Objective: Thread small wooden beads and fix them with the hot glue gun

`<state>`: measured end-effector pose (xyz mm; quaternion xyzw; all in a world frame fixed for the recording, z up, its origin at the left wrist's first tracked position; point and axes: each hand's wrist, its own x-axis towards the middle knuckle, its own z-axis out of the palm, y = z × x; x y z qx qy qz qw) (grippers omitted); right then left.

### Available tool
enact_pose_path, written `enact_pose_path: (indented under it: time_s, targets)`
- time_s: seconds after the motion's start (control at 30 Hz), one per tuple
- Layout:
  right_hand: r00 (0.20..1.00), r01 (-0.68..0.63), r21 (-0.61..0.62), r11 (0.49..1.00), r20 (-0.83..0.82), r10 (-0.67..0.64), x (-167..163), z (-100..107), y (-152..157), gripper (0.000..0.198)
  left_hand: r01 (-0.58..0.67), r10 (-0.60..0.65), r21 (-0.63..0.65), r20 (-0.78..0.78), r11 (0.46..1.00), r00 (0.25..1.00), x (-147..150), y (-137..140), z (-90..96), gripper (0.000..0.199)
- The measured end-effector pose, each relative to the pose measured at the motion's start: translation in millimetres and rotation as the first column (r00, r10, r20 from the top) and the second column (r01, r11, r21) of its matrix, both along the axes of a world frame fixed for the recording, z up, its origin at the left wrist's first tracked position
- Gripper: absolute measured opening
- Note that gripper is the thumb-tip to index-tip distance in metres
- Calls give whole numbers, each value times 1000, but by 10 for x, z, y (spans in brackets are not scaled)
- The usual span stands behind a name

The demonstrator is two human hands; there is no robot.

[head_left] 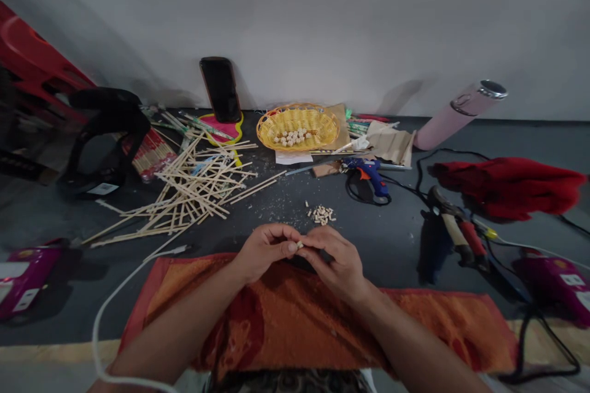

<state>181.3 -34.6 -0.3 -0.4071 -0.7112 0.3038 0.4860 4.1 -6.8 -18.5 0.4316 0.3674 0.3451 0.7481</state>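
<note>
My left hand (267, 253) and my right hand (337, 258) meet over the near edge of the table, fingertips almost touching. Both pinch a tiny pale piece (300, 245), apparently short bits of wooden stick; the fingers hide most of it. Just beyond them lies a small heap of cut wooden stick pieces (322, 215). Farther back, a yellow woven basket (298, 116) holds several small pale clusters (293, 137). A blue hot glue gun (371, 175) with an orange trigger rests on its side to the right of the basket.
Long wooden sticks (193, 187) lie scattered at left, near a phone (220, 89) propped upright. At right are a pink flask (454, 116), a red cloth (511, 187) and pliers-like tools (461, 230). An orange towel (304, 325) covers the front edge; a white cable (108, 307) crosses at left.
</note>
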Motion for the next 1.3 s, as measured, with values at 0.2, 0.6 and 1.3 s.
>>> enact_pose_path:
  time_s: [0.2, 0.6, 1.3]
  targets:
    - [999, -14, -1, 1000, 48, 14, 27, -13, 25, 25, 1, -1, -18, 23, 1000, 1000, 15, 5, 15, 21]
    - [993, -32, 91, 995, 117, 22, 62, -9, 48, 19, 38, -32, -67, 91, 997, 995, 12, 19, 51, 21]
    - [994, -22, 107, 994, 112, 10, 67, -59, 40, 24, 40, -37, -29, 84, 999, 996, 11, 12, 16, 18]
